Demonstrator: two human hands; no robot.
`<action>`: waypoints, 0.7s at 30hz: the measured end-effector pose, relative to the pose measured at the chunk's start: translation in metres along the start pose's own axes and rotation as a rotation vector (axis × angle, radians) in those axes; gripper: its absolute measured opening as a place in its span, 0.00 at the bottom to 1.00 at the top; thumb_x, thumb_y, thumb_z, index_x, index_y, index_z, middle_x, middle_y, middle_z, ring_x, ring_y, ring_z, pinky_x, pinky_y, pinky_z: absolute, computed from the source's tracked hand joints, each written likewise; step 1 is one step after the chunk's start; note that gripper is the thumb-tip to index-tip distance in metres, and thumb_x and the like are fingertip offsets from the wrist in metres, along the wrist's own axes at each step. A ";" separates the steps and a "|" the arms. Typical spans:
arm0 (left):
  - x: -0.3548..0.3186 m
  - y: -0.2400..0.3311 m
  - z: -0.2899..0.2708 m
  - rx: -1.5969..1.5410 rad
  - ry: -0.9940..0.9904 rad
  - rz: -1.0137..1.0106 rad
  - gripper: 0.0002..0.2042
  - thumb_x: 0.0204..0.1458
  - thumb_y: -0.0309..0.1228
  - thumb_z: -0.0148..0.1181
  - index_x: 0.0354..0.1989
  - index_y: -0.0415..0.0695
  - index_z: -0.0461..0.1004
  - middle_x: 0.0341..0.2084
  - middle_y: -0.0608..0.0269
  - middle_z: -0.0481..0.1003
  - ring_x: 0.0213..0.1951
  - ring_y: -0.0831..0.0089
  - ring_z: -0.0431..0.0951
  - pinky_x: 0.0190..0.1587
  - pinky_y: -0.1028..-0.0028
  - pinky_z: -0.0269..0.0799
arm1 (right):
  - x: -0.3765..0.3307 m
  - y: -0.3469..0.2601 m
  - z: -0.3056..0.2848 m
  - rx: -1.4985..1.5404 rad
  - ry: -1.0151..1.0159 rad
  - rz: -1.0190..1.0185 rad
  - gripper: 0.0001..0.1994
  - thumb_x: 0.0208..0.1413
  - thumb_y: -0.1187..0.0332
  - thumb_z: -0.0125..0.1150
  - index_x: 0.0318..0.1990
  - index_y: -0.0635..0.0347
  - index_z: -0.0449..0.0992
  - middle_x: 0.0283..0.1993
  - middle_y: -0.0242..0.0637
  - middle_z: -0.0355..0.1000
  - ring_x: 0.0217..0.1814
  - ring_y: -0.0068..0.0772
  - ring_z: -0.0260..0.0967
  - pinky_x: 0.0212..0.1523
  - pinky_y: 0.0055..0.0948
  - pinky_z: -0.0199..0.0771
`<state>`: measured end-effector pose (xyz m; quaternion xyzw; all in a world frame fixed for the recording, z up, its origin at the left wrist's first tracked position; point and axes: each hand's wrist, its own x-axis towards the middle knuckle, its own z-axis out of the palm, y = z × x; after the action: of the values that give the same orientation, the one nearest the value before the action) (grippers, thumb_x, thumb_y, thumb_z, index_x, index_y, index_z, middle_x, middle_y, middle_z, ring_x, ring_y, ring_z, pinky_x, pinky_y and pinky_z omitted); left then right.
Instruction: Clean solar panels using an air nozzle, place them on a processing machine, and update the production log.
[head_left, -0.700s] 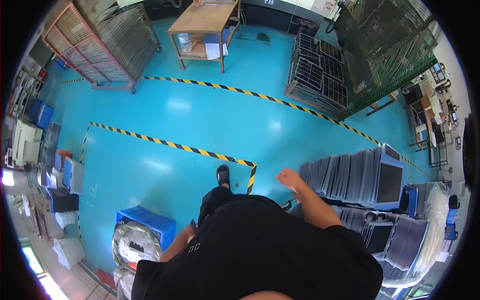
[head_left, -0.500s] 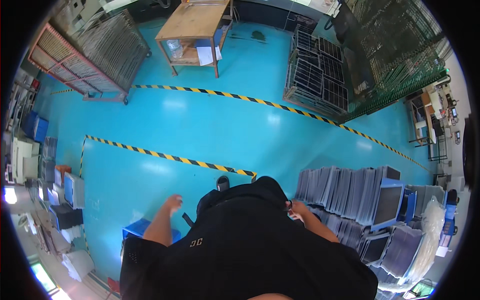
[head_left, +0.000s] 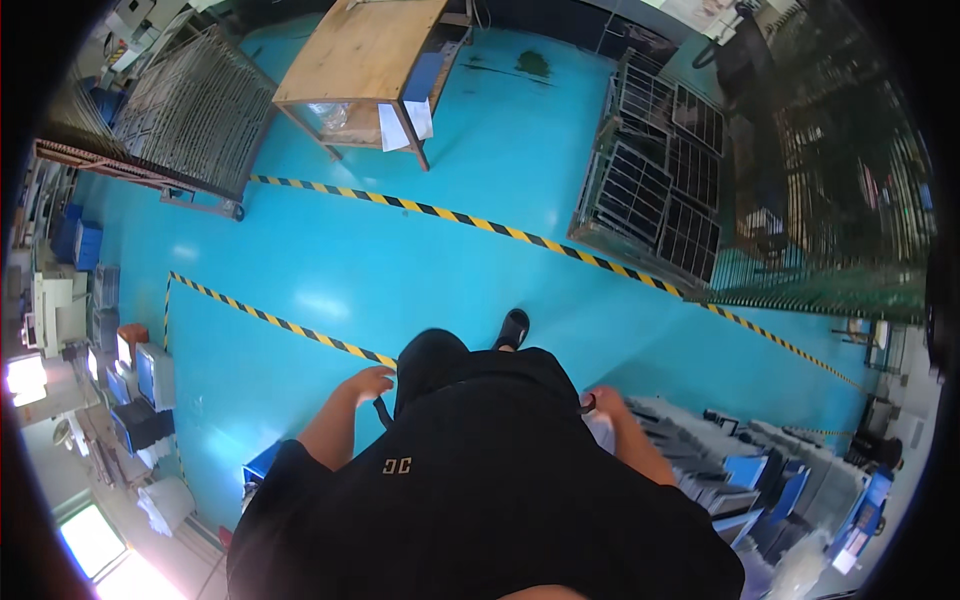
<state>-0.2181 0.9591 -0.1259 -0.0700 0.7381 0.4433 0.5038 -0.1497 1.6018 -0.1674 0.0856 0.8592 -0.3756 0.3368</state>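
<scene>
I am on my feet in black clothing [head_left: 480,470], with one dark shoe [head_left: 514,328] showing ahead of me on the blue floor. My left hand [head_left: 370,383] hangs at my left side with loosely bent fingers and nothing in it. Just beside it, a black strap [head_left: 382,412] sticks out from my clothing. On the other side my right hand [head_left: 604,403] is at hip height, its fingers curled at a small dark band [head_left: 587,403]. Whether they grip that band is hidden. A pale patch shows below the right hand.
Rows of thin grey frames [head_left: 690,440] stand close on my right. Ahead are a wooden table [head_left: 365,50], a wheeled rack [head_left: 190,120], stacked black grids [head_left: 650,170] and a green mesh rack [head_left: 830,270]. Striped tape [head_left: 470,222] crosses the floor. A blue bin [head_left: 262,460] is near my left elbow.
I have stepped forward: the table and racks are nearer, and the frames at right have slipped back. The other shoe now shows. My left hand has swung closer to my body.
</scene>
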 end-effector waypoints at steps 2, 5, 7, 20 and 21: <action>-0.006 0.070 0.007 -0.100 0.102 -0.257 0.23 0.50 0.28 0.55 0.57 0.44 0.68 0.42 0.55 0.77 0.40 0.69 0.76 0.40 0.70 0.70 | 0.063 -0.049 -0.086 0.318 0.039 0.274 0.04 0.50 0.68 0.59 0.30 0.58 0.74 0.25 0.34 0.71 0.24 0.28 0.69 0.23 0.33 0.70; 0.015 0.097 -0.017 -0.331 0.241 -0.278 0.18 0.48 0.26 0.55 0.50 0.41 0.73 0.40 0.54 0.77 0.39 0.69 0.76 0.43 0.70 0.71 | 0.132 -0.145 -0.194 0.309 0.095 0.405 0.07 0.50 0.67 0.60 0.35 0.56 0.75 0.26 0.31 0.70 0.27 0.25 0.70 0.24 0.30 0.70; 0.042 0.108 -0.047 -0.442 0.264 -0.263 0.18 0.49 0.27 0.56 0.50 0.40 0.73 0.37 0.55 0.77 0.36 0.70 0.75 0.41 0.70 0.71 | 0.173 -0.172 -0.230 0.263 0.124 0.396 0.06 0.50 0.67 0.60 0.34 0.56 0.75 0.26 0.31 0.71 0.26 0.25 0.70 0.23 0.28 0.69; 0.200 0.208 -0.304 -0.492 0.454 -0.249 0.19 0.48 0.29 0.57 0.51 0.41 0.72 0.36 0.57 0.77 0.34 0.70 0.75 0.36 0.70 0.71 | 0.421 -0.268 -0.260 0.043 -0.208 0.183 0.05 0.43 0.76 0.60 0.30 0.59 0.76 0.27 0.35 0.74 0.30 0.30 0.72 0.31 0.30 0.71; 0.211 0.226 -0.322 -0.515 0.447 -0.241 0.19 0.48 0.29 0.57 0.51 0.41 0.72 0.36 0.57 0.77 0.34 0.70 0.75 0.36 0.70 0.71 | 0.446 -0.266 -0.276 0.019 -0.205 0.188 0.05 0.43 0.76 0.60 0.30 0.59 0.76 0.27 0.35 0.74 0.30 0.30 0.72 0.31 0.30 0.71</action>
<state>-0.6637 0.9329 -0.1326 -0.3765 0.6805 0.5258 0.3445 -0.7363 1.5612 -0.1624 0.1299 0.8048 -0.3573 0.4557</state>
